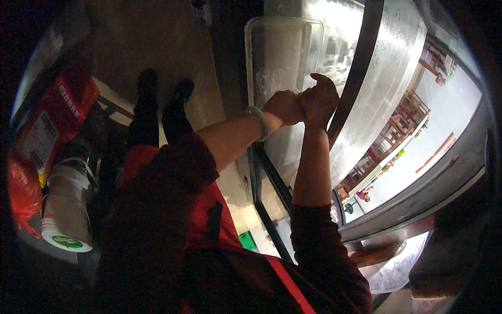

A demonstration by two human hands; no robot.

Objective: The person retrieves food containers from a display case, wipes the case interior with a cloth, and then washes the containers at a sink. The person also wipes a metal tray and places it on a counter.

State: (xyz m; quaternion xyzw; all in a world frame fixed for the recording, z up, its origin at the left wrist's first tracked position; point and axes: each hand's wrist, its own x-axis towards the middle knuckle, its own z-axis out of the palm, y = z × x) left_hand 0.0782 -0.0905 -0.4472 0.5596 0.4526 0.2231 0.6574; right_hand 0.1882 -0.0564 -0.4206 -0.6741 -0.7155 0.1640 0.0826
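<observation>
My left hand [284,108], with a pale bangle [259,123] at the wrist, is curled and meets my right hand [319,102]. The fingers of my right hand are bent, with one digit sticking out at the top. Both hands are over a clear plastic tub [288,25] with a raised rim. The backs of the hands and the dim light hide whether anything small is between the fingers. Inside the tub, faint pale marks show on the wall or bottom.
A dark frame bar [359,74] and a fogged, curved clear panel [386,78] stand right of my hands. At left are a red box [74,98], stacked paper cups [66,208] and a red plastic bag [25,188]. Another person's forearm [374,253] shows at lower right.
</observation>
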